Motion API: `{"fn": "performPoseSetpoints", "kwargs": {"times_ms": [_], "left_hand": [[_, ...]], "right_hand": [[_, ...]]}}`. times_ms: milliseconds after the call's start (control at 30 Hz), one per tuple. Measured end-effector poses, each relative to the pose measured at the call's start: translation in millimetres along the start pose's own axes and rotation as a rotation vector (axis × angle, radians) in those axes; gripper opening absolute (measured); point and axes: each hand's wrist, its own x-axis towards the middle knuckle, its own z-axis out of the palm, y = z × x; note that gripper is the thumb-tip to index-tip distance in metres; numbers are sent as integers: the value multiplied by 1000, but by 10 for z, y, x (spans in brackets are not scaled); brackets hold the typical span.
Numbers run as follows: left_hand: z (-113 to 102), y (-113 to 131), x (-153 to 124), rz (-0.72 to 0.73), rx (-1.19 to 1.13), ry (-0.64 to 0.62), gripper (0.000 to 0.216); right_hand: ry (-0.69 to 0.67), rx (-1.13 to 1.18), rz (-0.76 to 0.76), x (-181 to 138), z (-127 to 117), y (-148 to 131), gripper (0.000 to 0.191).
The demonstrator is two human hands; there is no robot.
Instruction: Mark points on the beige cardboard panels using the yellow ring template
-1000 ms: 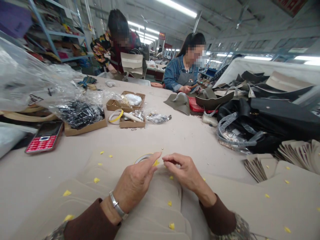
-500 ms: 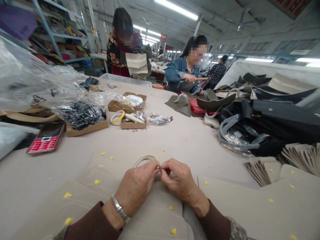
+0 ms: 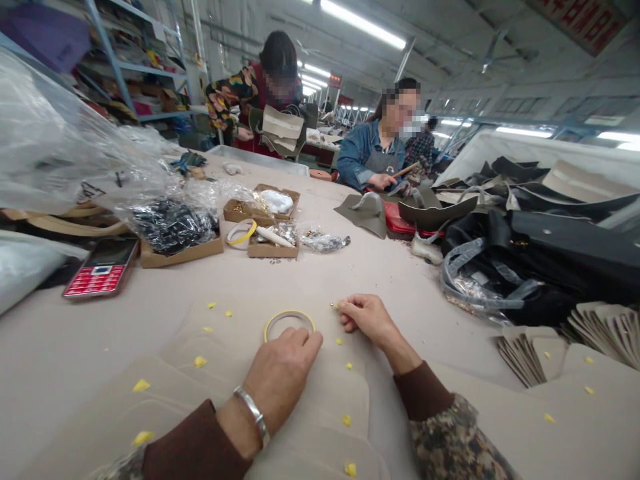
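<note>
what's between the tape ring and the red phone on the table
Mostly bare beige table, in the head view: between the tape ring and the red phone lie only two small yellow scraps.

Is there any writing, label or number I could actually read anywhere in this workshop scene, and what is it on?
None can be read.
Red sign at the ceiling, upper right: red characters, too blurred and cut off.
Red phone on the table: keypad and screen marks too small.
Small red hanging sign far back: unreadable.
</note>
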Motion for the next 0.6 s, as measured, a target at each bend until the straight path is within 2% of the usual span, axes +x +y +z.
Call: {"fn": "performPoseSetpoints", "kwargs": {"times_ms": [33, 100, 433, 600], "left_hand": [[1, 6, 18, -19, 23, -61, 18], [0, 12, 47, -30, 31, -99, 20], [-2, -3, 56, -44, 4, -121, 24], [-11, -14, 58, -53, -10, -128, 22]], "right_hand": [[-16, -17, 7, 49, -14, 2, 19], [-38, -55, 12, 110, -10, -8, 19], [-23, -315, -45, 159, 94, -115, 8], [-10, -370, -20, 194, 104, -114, 4]]}}
